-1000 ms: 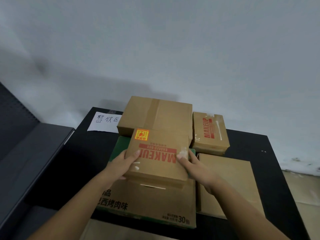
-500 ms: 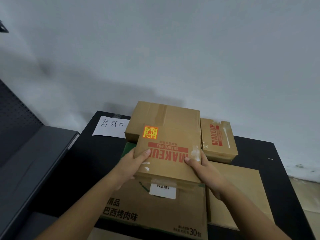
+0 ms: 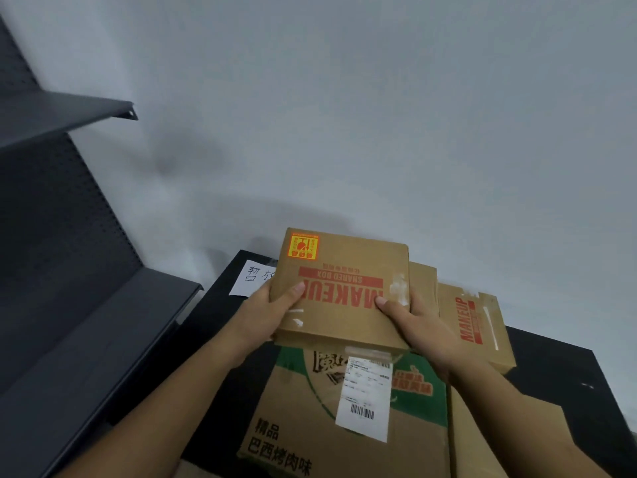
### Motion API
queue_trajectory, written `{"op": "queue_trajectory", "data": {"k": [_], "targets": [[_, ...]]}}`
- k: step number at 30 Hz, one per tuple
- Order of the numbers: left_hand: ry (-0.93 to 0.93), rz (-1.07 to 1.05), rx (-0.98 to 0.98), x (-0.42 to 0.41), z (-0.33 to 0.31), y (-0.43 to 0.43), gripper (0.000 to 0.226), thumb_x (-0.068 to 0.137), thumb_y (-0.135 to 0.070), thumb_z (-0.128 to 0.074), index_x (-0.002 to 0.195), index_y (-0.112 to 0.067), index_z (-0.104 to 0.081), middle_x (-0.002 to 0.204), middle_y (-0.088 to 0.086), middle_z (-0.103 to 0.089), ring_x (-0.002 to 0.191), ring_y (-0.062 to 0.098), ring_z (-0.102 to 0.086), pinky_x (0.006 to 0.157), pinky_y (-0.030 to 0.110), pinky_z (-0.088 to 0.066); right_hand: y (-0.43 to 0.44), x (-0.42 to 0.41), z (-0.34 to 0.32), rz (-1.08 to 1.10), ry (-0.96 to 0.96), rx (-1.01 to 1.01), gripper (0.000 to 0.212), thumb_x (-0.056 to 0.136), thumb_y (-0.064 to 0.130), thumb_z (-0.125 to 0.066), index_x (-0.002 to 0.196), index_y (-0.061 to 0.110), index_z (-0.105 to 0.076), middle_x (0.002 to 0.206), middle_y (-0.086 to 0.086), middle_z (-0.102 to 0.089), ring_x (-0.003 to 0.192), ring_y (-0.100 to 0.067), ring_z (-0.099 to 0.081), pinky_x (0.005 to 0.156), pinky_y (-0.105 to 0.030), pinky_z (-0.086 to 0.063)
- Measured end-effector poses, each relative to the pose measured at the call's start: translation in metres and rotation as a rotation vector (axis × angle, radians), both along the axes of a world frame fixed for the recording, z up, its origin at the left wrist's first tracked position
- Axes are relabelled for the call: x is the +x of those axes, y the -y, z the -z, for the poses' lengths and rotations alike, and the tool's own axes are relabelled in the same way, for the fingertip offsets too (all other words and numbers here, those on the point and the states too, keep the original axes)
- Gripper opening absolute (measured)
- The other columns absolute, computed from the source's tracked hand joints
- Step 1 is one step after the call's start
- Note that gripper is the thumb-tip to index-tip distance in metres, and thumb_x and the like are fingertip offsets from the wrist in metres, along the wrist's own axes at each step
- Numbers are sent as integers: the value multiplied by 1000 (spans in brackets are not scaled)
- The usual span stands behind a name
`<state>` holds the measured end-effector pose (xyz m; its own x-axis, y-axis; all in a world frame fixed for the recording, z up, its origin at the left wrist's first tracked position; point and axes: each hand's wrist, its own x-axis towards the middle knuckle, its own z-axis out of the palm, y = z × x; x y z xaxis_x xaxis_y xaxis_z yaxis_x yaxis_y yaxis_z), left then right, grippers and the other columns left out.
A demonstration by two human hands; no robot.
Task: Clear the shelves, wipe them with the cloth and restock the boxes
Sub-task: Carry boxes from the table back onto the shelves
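While the left hand (image 3: 272, 313) and right hand (image 3: 415, 320) clamp the flat brown cardboard MAKEUP box (image 3: 344, 270) above the black tabletop (image 3: 568, 370), the dark grey metal shelves (image 3: 86, 357) look cleared; restocking seems barely begun, other cartons (image 3: 310, 426) waiting.

Bare left grip (image 3: 273, 307), bare right grip (image 3: 417, 322), bare forearms (image 3: 193, 384), short plain fingernails (image 3: 299, 287)

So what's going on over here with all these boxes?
A person holds a MAKEUP box in both hands, left hand and right hand gripping its sides, over a green-printed carton on a black table. More cardboard boxes lie beside it. Dark shelves stand to the left.
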<state>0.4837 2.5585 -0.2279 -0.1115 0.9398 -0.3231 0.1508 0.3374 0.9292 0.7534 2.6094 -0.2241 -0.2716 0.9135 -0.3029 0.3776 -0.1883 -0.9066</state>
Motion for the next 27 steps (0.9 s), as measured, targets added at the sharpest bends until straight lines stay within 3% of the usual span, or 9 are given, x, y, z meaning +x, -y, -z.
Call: {"op": "queue_trajectory", "data": {"k": [3,8,12,16,20,24,27], "targets": [[-20,-66,27,-18,-12,12,41,88,-62,-58,123,-39,-57,108,-10,-75,98,15,-73,88,46,-60,-4,-22,-7,-53,-15,40,64,89,61,-63,145,45,-37,110,12,-76,90,-12,-76,89,-42,-59],[-74,-245,84,-40,-28,44,42,91,-63,-58,126,-40,-59,104,-16,-75,93,5,-72,85,32,-58,-13,-58,-18,-199,-52,84,67,87,65,-64,145,52,-35,114,18,-74,97,-9,-74,98,-44,-55],[-89,-364,103,-54,-37,83,49,89,-66,-58,129,-38,-60,109,-17,-75,99,3,-71,96,33,-54,-8,-92,-24,-330,-95,92,61,91,57,-64,144,51,-36,110,18,-75,94,-10,-75,88,-38,-59],[-120,-524,116,-67,-41,129,47,89,-66,-58,129,-40,-61,111,-21,-74,100,-1,-70,97,29,-52,2,-131,-28,-469,-112,64,85,77,68,-71,149,53,-28,118,10,-73,97,-16,-75,86,-42,-61],[-145,-703,103,-84,-42,182,47,88,-67,-61,127,-39,-61,110,-20,-74,99,1,-70,99,33,-53,30,-176,-34,-590,-79,71,66,92,56,-63,147,52,-26,118,13,-69,94,-12,-74,76,-28,-60],[-152,-833,78,-98,-44,246,53,84,-72,-62,126,-41,-60,111,-17,-74,101,7,-71,97,42,-55,71,-217,-37,-724,-45,67,79,90,61,-62,154,52,-16,131,13,-60,109,-14,-65,83,-32,-54],[-161,-950,80,-106,-51,295,52,87,-67,-61,129,-38,-59,111,-15,-74,98,6,-71,94,37,-56,108,-249,-43,-817,-56,77,82,90,60,-64,155,52,-15,138,12,-54,118,-17,-59,104,-47,-50]]}}
